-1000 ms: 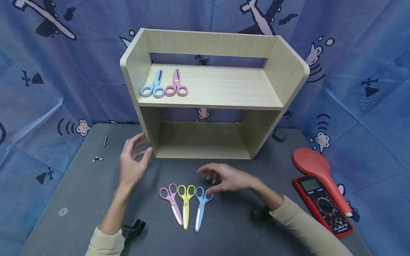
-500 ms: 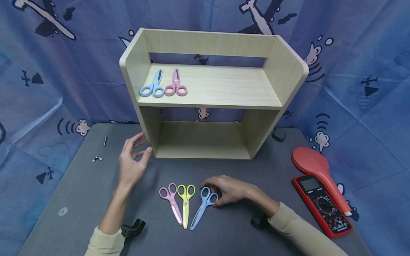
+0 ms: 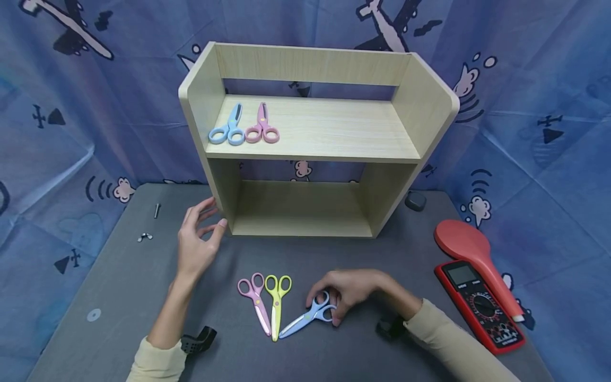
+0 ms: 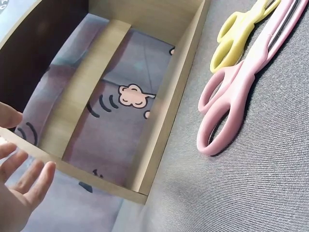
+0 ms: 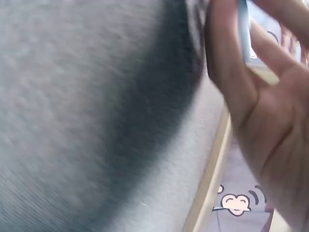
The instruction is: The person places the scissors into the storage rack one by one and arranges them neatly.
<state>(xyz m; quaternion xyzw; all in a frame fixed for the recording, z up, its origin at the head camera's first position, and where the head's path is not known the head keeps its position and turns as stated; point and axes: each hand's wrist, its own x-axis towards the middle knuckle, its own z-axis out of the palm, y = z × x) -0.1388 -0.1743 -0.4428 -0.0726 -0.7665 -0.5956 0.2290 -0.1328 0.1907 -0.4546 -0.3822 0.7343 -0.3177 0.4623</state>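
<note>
My right hand (image 3: 346, 292) holds the blue scissors (image 3: 305, 319) by their handle loops, thumb on one side and fingers on the other. The blades point left, their tips close to the yellow scissors (image 3: 276, 302). Left of these lie the pink scissors (image 3: 260, 310), loops toward the shelf. In the right wrist view a blurred strip of the blue scissors (image 5: 244, 34) shows between the fingers. My left hand (image 3: 198, 244) rests at the left side of the wooden two-tier shelf (image 3: 334, 127), fingers relaxed, thumb at its front edge (image 4: 72, 174).
Blue scissors (image 3: 233, 126) and pink scissors (image 3: 262, 126) lie on the upper shelf board at the left. On the right are a red paddle-shaped object (image 3: 463, 241), a red multimeter (image 3: 481, 307) and a black mouse-like object (image 3: 416, 201). A bolt (image 3: 157, 210) and wing nut (image 3: 145, 237) lie left.
My right hand has come down onto the blue scissors' handles, taken hold and drawn them right, swinging the blades to point left. The left hand has stayed at the shelf.
</note>
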